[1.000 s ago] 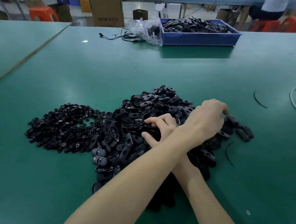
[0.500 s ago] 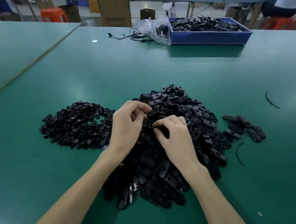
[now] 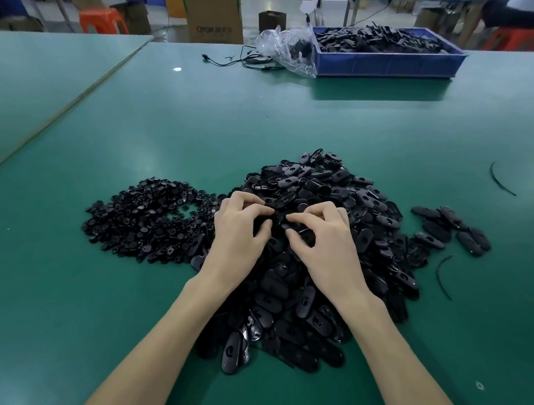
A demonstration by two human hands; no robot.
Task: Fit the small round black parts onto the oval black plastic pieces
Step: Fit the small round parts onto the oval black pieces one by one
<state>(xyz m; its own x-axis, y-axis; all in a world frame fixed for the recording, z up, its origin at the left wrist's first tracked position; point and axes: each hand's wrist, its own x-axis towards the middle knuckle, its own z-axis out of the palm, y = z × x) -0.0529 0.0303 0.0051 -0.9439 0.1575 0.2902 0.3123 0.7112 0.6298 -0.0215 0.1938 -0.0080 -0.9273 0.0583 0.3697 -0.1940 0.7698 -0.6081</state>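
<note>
A big heap of oval black plastic pieces [image 3: 333, 191] lies in the middle of the green table [image 3: 265, 117]. To its left spreads a flatter pile of small round black parts [image 3: 144, 216]. Both hands hover over the heap's centre, fingertips almost meeting. My left hand [image 3: 238, 235] pinches a small black part between curled fingers and thumb. My right hand [image 3: 323, 241] grips an oval black piece, mostly hidden under its fingers. A small group of oval pieces [image 3: 447, 229] lies apart at the right.
A blue bin [image 3: 389, 63] full of black parts stands at the far edge, beside a clear plastic bag [image 3: 286, 50] and a black cable [image 3: 237, 61]. Two curved black strips [image 3: 443, 276] [image 3: 499, 180] lie right. A second table [image 3: 32, 65] adjoins left.
My left arm, crossed over to the right one second ago, has come back left. Both hands have since drawn together over the heap, fingertips nearly touching around a piece.
</note>
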